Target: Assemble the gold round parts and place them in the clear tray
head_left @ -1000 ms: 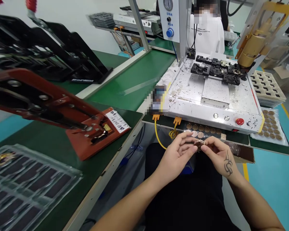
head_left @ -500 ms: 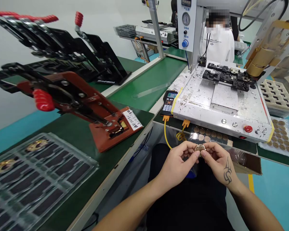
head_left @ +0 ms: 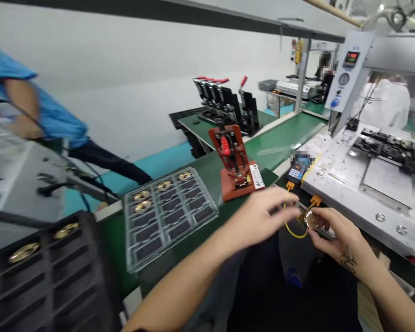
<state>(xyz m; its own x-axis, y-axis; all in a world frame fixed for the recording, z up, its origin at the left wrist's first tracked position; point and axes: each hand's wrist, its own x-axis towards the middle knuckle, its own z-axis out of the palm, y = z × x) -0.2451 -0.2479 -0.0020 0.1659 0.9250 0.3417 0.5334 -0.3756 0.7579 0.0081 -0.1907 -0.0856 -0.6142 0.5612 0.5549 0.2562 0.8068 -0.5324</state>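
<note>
My right hand (head_left: 339, 233) pinches a round gold watch case (head_left: 311, 219) between thumb and fingers, above my lap. Just left of it, my left hand (head_left: 259, 214) is slightly blurred, its thumb and fingers apart with nothing between them. A red-brown press fixture (head_left: 233, 161) with a red handle stands on the green bench to the left. Beside that fixture lies a clear tray (head_left: 171, 244) with several gold watch parts in its upper compartments.
A black tray (head_left: 48, 286) with gold parts is at the lower left. The white machine (head_left: 346, 184) and a keypad (head_left: 299, 167) are on the right. A person in blue (head_left: 60, 120) stands at far left; another in white is behind the machine.
The view has swung left, bringing the black tray and the person in blue into sight. My left hand has let go of the watch case and moved left from it; my right hand keeps it.
</note>
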